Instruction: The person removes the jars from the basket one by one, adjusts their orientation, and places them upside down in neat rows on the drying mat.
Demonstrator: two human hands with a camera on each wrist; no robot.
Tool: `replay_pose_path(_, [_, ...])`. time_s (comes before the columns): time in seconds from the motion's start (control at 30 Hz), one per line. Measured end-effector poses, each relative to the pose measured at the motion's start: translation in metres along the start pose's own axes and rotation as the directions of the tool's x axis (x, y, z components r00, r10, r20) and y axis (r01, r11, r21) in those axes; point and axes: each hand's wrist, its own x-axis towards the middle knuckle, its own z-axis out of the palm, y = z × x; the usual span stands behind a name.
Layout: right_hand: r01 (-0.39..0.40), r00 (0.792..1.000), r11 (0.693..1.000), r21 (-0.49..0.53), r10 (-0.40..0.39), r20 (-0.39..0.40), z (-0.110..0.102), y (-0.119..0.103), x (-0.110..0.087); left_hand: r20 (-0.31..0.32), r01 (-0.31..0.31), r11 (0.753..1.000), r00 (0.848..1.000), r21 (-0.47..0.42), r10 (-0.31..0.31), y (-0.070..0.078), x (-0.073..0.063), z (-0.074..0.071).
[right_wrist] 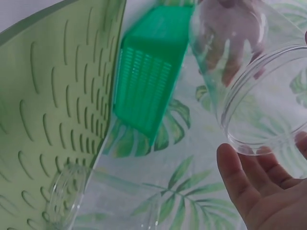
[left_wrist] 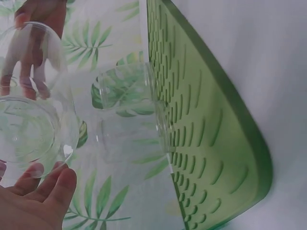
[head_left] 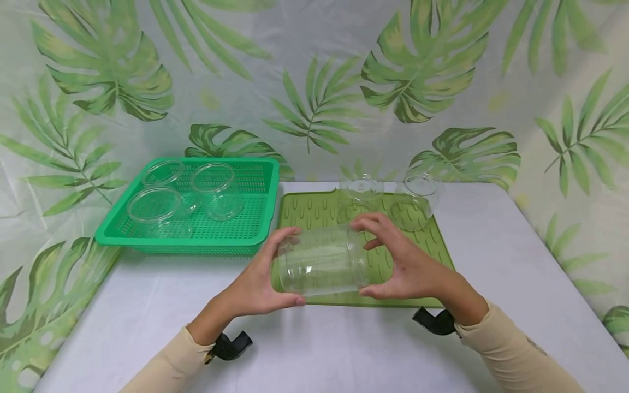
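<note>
A clear plastic jar [head_left: 321,261] lies on its side in the air between my hands, above the front of a green ridged drying mat [head_left: 304,210]. My left hand [head_left: 257,284] grips its base end, thumb below and fingers above. At the rimmed end, my right hand [head_left: 405,267] holds it with curled fingers and thumb. The right wrist view shows the jar's open round mouth [right_wrist: 268,148] close to the right fingertips. Two similar clear jars [head_left: 411,210] stand upside down on the back right of the mat, rims against it.
A green perforated basket [head_left: 253,177] stands at the back left, holding three clear jars [head_left: 223,191] with mouths up. Its right side is close to the mat. Behind the white table [head_left: 344,349] hangs a leaf-patterned cloth [head_left: 314,65].
</note>
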Motion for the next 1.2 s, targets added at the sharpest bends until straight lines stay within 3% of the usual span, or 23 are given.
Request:
replay_pose_path(0.23, [-0.009,0.999,1.000,0.020,0.009,-0.036,0.005,0.006,-0.005,0.000,-0.006,1.000,1.000,-0.003,0.006,0.006,0.005,-0.008])
replay_pose_path(0.47, [0.011,0.997,0.998,0.064,-0.006,-0.079,0.014,0.011,-0.008,0.041,-0.078,0.996,0.996,0.047,0.076,0.009,0.009,-0.017])
replay_pose_path(0.67, [-0.037,0.994,0.998,0.041,0.041,-0.098,0.024,0.015,-0.012,0.026,-0.125,0.989,0.992,0.082,0.123,0.013,0.013,-0.023])
replay_pose_path(0.87, [-0.085,0.987,0.996,0.038,0.090,-0.137,0.042,0.021,-0.017,0.035,-0.136,0.983,0.990,0.126,0.133,0.020,0.018,-0.029])
replay_pose_path(1.03, [-0.127,0.980,0.991,0.044,0.132,-0.151,0.055,0.024,-0.021,0.105,-0.077,0.976,0.993,0.205,0.056,0.024,0.020,-0.033])
replay_pose_path(1.2, [-0.167,0.977,0.986,0.017,0.168,-0.130,0.058,0.025,-0.022,0.171,0.005,0.970,0.984,0.243,-0.047,0.029,0.020,-0.035])
